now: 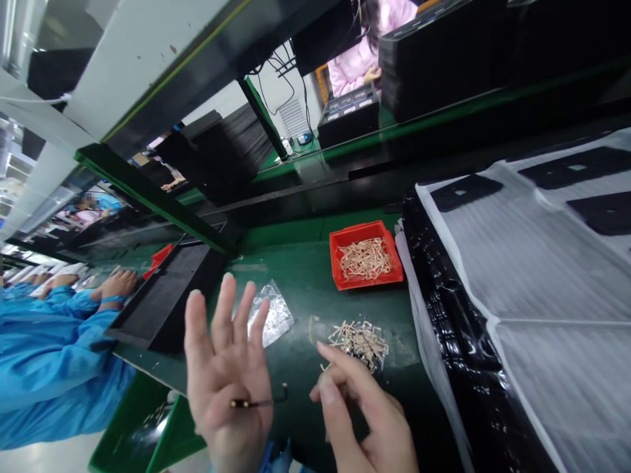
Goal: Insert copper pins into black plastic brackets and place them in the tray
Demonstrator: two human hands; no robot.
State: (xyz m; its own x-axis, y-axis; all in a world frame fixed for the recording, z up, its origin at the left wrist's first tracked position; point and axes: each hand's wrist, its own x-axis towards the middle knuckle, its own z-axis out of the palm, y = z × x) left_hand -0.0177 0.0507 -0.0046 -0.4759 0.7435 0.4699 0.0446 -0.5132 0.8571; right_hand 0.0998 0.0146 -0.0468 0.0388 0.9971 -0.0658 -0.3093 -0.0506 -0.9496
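My left hand [224, 387] is raised palm up with its fingers spread. A thin dark tool [252, 403] with a gold band lies across the palm and sticks out to the right. My right hand [359, 414] is lower right, fingers drawn together in a loose pinch at the near edge of a loose pile of small tan pieces [359, 339] on the green bench [305, 289]. A tan sliver shows at its fingertips. Beyond the pile stands a red tray [336, 261] holding more tan pieces.
A crumpled clear plastic bag [270, 314] lies behind my left hand. Stacked black trays under a white sheet [532, 276] fill the right. A black tray [167, 295] sits left. A co-worker's blue sleeve [49, 368] and hand [117, 284] rest far left; another person in pink [355, 62] stands beyond.
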